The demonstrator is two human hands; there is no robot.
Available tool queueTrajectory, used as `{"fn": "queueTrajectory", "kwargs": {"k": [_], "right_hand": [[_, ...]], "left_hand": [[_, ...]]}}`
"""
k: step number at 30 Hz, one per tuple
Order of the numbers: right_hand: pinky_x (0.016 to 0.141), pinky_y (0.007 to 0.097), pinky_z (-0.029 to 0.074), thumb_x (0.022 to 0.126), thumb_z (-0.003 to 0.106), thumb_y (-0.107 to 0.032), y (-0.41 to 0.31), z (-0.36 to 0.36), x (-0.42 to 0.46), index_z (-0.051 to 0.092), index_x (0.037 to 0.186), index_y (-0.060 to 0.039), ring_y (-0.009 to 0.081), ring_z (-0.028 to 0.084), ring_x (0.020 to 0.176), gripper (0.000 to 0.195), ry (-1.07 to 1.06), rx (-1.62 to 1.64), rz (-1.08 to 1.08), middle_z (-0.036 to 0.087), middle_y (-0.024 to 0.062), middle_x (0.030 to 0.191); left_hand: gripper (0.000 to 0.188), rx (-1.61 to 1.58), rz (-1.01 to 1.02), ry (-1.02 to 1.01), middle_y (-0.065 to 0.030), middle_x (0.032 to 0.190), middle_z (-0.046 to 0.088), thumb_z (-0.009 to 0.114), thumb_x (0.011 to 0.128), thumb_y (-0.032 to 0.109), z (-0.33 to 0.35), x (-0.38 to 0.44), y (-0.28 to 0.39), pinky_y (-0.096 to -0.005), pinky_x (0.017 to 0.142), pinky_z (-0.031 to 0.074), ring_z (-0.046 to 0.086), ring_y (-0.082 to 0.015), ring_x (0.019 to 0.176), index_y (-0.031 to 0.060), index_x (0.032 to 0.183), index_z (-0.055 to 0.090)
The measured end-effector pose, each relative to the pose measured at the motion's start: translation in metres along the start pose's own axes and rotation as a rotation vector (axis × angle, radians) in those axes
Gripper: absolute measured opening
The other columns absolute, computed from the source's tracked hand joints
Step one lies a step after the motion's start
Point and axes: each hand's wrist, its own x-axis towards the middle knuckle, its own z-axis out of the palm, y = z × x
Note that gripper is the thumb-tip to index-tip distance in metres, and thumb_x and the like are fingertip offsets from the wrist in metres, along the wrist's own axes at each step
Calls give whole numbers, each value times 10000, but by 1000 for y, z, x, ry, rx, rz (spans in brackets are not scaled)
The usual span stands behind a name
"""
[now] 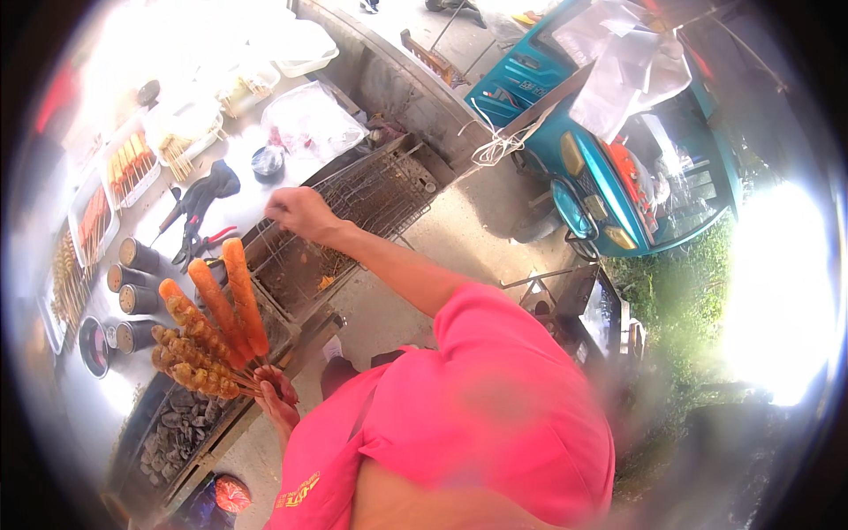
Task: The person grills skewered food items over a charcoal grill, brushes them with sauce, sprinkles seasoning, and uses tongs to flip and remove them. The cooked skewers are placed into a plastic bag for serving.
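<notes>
My left hand (277, 396) grips a fan of thin wooden sticks at their lower ends. On some of them are long orange sausages (244, 298); others carry browned, sauce-coated chunks of food (192, 361). The skewers stand tilted up and to the left, over the near edge of the grill. Stretched out over the far part of the trough, my right hand (301, 212) has its fingers curled in, and nothing shows in them. Beneath it lies a wire rack (371, 192) on a long metal charcoal grill (285, 275).
Grey coals (175, 430) fill the grill's near end. On the table are shaker jars (138, 299), a bowl (96, 348), red-handled pliers (199, 240), black gloves (211, 189) and trays of skewers (129, 165). A teal three-wheeled vehicle (596, 192) stands beyond.
</notes>
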Motion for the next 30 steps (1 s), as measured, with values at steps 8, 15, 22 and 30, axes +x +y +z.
{"fn": "queueTrajectory", "kwargs": {"k": [8,15,22,30], "right_hand": [[445,183,341,878,576,-220,-26,-324,-156,578,623,-58,22,465,500,302,796,197,33,545,-2,578],[845,302,453,808,656,-186,24,-366,-219,274,1383,-99,199,539,1037,695,427,-35,177,406,166,1322],[727,297,481,800,671,-251,75,-222,-127,419,1304,-77,173,604,860,590,-84,67,192,552,147,1159],[736,348,450,786,641,-362,20,11,12,531,1169,-57,231,584,820,501,-503,-251,-253,606,119,973]], "left_hand": [[341,-47,-27,-452,43,599,415,483,903,421,59,49,-10,-185,365,227,316,-23,428,81,919,497],[388,-103,42,-394,42,513,331,360,945,420,152,7,-21,-185,320,224,256,-34,369,54,876,464],[381,-102,235,-51,27,555,364,448,915,438,111,-56,-18,-192,343,218,267,-35,388,57,910,464],[397,-146,261,280,39,567,343,459,893,490,24,-95,-28,-185,390,258,311,-36,449,94,923,463]]}}
